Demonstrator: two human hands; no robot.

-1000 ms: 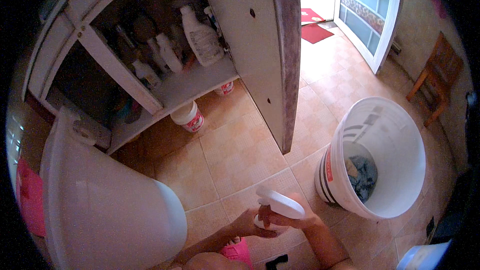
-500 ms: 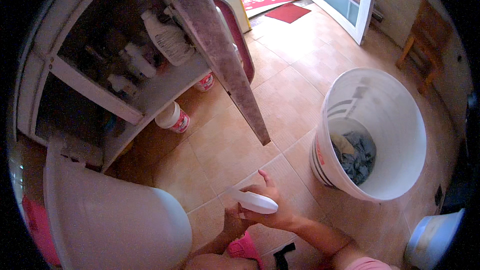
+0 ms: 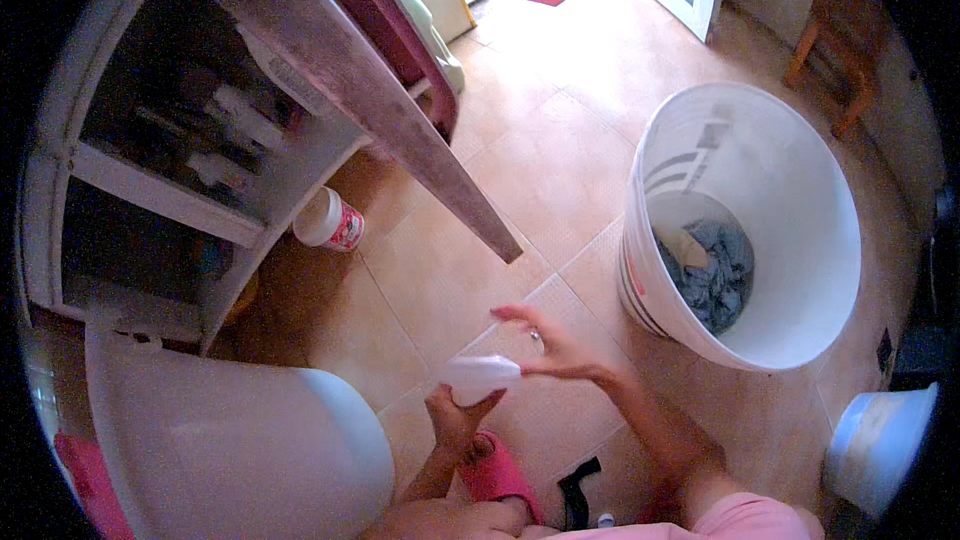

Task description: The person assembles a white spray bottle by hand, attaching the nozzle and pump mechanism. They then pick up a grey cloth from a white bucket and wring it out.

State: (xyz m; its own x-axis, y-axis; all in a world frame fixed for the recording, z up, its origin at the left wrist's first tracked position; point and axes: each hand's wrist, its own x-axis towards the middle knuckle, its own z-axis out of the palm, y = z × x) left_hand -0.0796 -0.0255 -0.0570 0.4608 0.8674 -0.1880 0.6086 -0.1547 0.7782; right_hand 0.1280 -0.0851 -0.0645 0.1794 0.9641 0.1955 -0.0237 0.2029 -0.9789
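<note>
A smooth white object (image 3: 478, 380), shaped like a small bottle, lies tilted in front of me above the tiled floor. My left hand (image 3: 462, 418) grips it from below, fingers wrapped round its near side. My right hand (image 3: 550, 345) is at its right end, with fingers stretched out and apart and a ring-like glint on one finger. The base of that hand seems to touch the object's end. To the right stands a big white bucket (image 3: 800, 240) with dark wet-looking cloth (image 3: 720, 285) and a pale piece at its bottom.
An opened cabinet (image 3: 165, 195) with bottles inside is at left, its door (image 3: 400, 130) jutting over the floor. A white-and-red tub (image 3: 325, 220) stands below it. A large pale container (image 3: 240, 450) sits near left, a blue bucket (image 3: 880, 450) near right. A pink slipper (image 3: 497, 475) is on my foot.
My right hand has moved off the white object's side, up and out, with its fingers spreading. The object has shifted slightly left and up in my left hand. The view has tilted.
</note>
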